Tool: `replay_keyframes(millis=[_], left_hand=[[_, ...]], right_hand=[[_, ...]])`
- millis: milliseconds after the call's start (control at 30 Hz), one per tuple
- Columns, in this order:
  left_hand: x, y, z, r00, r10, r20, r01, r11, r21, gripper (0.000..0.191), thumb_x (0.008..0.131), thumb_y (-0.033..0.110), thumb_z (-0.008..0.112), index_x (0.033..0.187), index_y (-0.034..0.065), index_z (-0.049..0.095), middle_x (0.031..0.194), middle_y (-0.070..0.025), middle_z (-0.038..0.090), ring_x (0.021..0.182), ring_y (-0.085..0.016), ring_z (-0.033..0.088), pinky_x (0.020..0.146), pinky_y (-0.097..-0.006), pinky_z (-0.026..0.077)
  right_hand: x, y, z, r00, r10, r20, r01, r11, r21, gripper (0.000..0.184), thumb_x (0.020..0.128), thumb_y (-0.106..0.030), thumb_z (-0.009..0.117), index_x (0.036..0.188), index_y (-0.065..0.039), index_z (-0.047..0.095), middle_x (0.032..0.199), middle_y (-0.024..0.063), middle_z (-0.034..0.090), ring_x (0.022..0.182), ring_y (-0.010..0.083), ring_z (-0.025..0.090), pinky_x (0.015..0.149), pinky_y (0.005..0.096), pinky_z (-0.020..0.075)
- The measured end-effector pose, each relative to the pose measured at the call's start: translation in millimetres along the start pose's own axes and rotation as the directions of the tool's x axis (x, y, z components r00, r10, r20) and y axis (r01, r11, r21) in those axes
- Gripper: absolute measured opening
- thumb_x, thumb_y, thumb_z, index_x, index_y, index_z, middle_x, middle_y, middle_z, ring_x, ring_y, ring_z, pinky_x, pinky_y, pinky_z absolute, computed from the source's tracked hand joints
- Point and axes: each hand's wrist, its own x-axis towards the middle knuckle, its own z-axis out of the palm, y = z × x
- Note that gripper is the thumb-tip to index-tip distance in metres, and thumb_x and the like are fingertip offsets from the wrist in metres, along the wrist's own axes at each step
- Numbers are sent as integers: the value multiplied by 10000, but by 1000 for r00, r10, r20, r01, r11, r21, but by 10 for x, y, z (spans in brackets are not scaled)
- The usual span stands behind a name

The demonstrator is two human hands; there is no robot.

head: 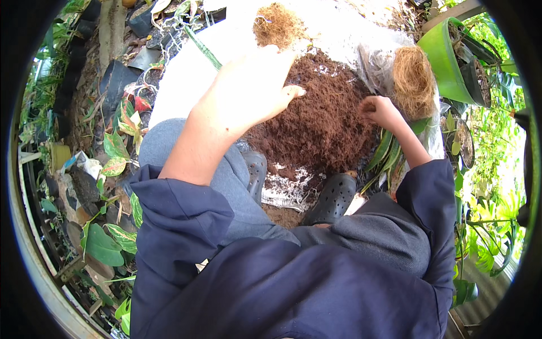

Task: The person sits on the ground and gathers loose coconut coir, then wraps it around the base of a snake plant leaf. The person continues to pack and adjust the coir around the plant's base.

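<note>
A mound of loose brown coir-like growing medium (322, 114) lies on a white plastic sheet (182, 84) before my feet. My left hand (258, 84) hangs over the mound's left side, thumb spread from the fingers. Glare washes out its fingers, near a clump of tan coconut fibre (277, 25); contact cannot be told. At the mound's right edge, my right hand (379, 112) has curled fingers; whether they pinch any of the medium is unclear. Long green strap-like leaves (383, 154) lie below the right wrist. A second coconut fibre clump (414, 80) sits beyond that hand.
A lime-green pot (449, 63) leans at the right, beside crumpled clear plastic (377, 63). One narrow mottled leaf (203, 48) extends behind my left hand. Black nursery pots (116, 82) and variegated plants (116, 148) line the left. My dark clogs (334, 197) stand at the mound's near edge.
</note>
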Motion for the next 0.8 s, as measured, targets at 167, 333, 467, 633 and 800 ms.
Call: replay_keyframes(millis=[167,333,467,633,800], left_hand=[[-5,-45,-1,1000,-24,6,24,1000,-1,500,871,346,655,1251,35,560,1140,-208,638,1063,-367,611,928,-415,473],[-33,-81,5,1000,-10,-26,9,1000,-27,505,870,347,661,1266,51,556,1153,-205,633,1068,-365,609,937,-412,472],[-36,-130,27,999,-12,-43,11,1000,-26,523,869,350,664,1288,61,545,1179,-201,623,1090,-356,602,948,-414,470],[-61,-138,33,998,14,-60,-11,999,49,528,873,350,657,1308,75,537,1220,-189,610,1123,-348,589,965,-416,466],[-106,-127,13,995,33,-94,-27,998,64,525,885,349,640,1316,72,529,1238,-183,606,1144,-343,581,988,-416,457]], right_hand=[[215,-81,93,929,-366,-51,332,888,-319,434,727,96,521,1124,-37,635,999,229,668,1009,372,636,907,410,499],[511,-293,204,932,-354,-81,298,874,-384,440,753,66,506,1145,-66,657,1076,215,621,1076,381,591,926,421,479],[684,-455,356,954,-291,68,293,865,-407,495,798,43,512,1244,-131,638,1238,212,576,1098,337,604,939,400,500],[826,-458,554,940,-310,145,321,655,-683,534,811,94,514,1277,-142,628,1371,217,500,1063,334,646,938,400,526],[892,-448,242,937,-229,264,345,733,-586,248,790,-154,753,995,-21,716,974,138,697,901,281,678,838,394,543]])
